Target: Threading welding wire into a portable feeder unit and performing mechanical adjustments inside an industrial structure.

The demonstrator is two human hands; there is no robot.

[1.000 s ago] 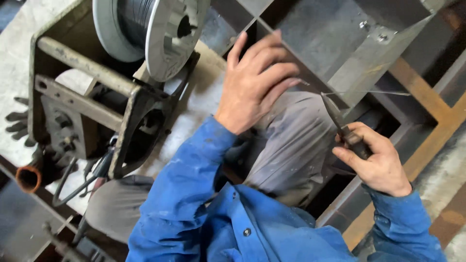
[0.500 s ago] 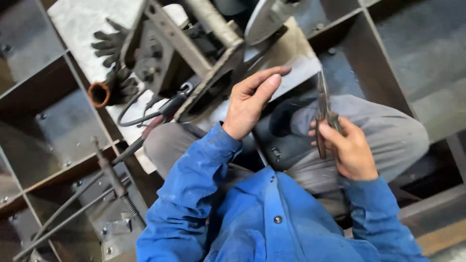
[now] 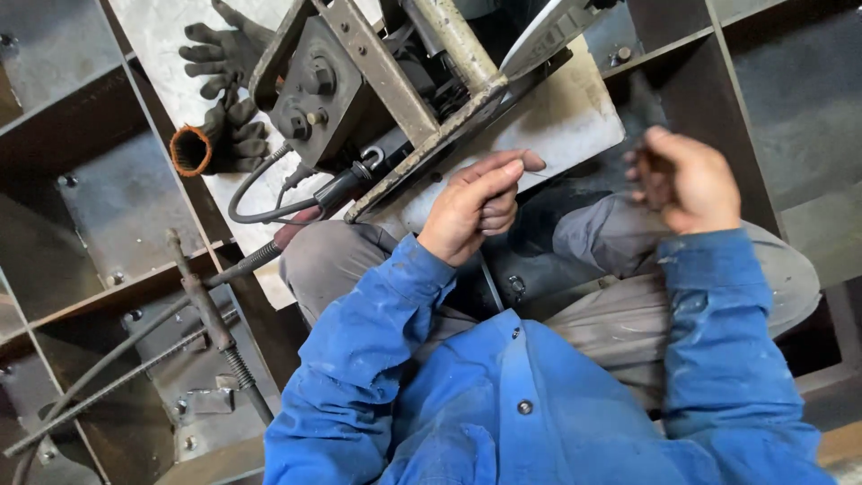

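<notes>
I sit among steel frames in a blue jacket and grey trousers. My left hand [image 3: 476, 202] hovers over my lap just below the metal frame of a wire feeder machine [image 3: 359, 81]. Its fingers are drawn together against the thumb, and I see nothing between them. My right hand [image 3: 684, 180] is raised over my right knee, motion-blurred and curled into a fist. A dark smear, which looks like the hand tool [image 3: 642, 126], sticks up from the fist.
Black work gloves [image 3: 224, 54] and an orange-rimmed tube [image 3: 190, 150] lie on a pale plate at upper left. A black cable [image 3: 260, 211] runs from the machine. A rusty threaded rod [image 3: 215, 323] and thin bars cross the steel compartments [image 3: 108, 180] on the left.
The view has swung and closed in on the hands. My left hand has curled its fingers together. My right hand has lifted up and to the right, now blurred.
</notes>
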